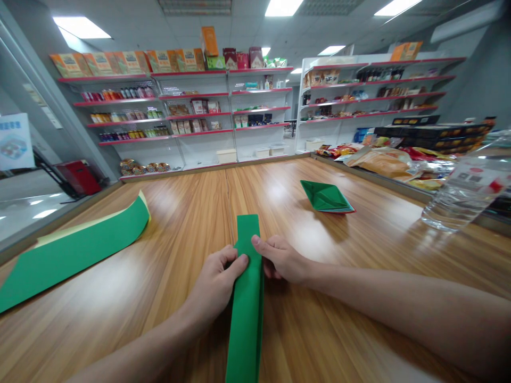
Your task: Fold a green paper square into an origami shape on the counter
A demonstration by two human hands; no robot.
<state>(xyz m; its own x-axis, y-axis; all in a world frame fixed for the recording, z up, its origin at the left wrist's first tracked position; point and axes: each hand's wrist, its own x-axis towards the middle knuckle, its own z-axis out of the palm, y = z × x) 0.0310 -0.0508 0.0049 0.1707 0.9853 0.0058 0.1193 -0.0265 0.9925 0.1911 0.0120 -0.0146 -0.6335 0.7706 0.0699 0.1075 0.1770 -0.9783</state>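
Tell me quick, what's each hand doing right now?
Left hand: closed, holding the folded green paper strip by its left edge.
Right hand: closed, holding the same strip by its right edge.

A: What is cut off?
B: The near end of the folded green strip (246,319) is lost at the bottom, part of the green sheet (80,255) at the left, the top of the bottle (463,189) at the right.
A: What is hidden?
B: Some fingertips of the left hand (217,274) and right hand (282,258) are concealed.
A: And the shelf goods (198,107)?
B: Too small to be identified.
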